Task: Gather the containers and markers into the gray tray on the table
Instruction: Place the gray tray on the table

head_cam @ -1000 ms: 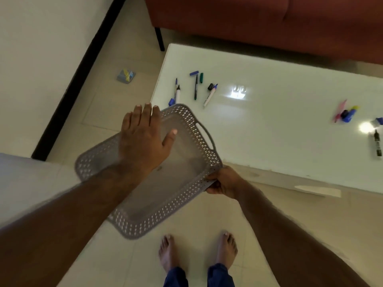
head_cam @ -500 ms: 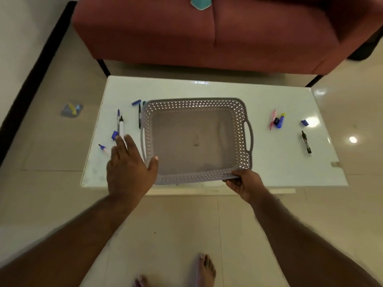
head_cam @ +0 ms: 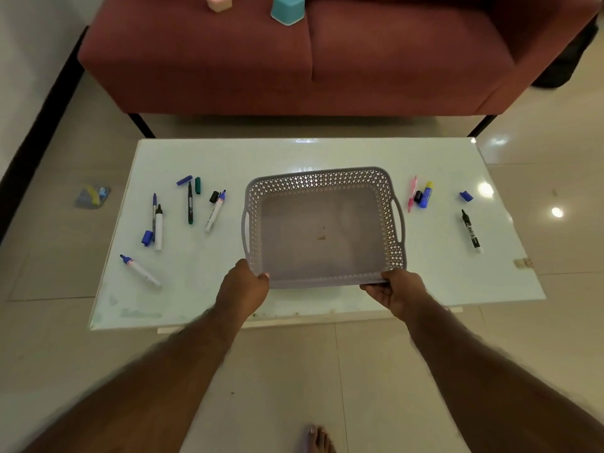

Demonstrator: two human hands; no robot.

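Note:
The gray tray (head_cam: 322, 183) with perforated walls sits empty in the middle of the white table (head_cam: 294, 155). My left hand (head_cam: 243, 289) grips its near left corner and my right hand (head_cam: 395, 289) grips its near right corner. Left of the tray lie several uncapped markers (head_cam: 190, 204) and loose caps (head_cam: 184, 180), one marker (head_cam: 140, 270) nearest the front left. To the right lie a pink pen (head_cam: 412, 192), a blue and yellow marker (head_cam: 426, 194), a blue cap (head_cam: 466, 196) and a black marker (head_cam: 470, 231). A pink container (head_cam: 218, 2) and a teal container (head_cam: 287, 9) stand on the sofa.
A dark red sofa (head_cam: 359, 60) runs behind the table. A small gray object with yellow and blue (head_cam: 92, 197) lies on the tiled floor to the left. My bare foot (head_cam: 320, 439) is at the bottom edge. A wall with a black skirting is at the far left.
The tray has been carried from beside the table onto its middle and set down flat. My left hand moved from the tray's side to its near left corner. The view shifted to face the table.

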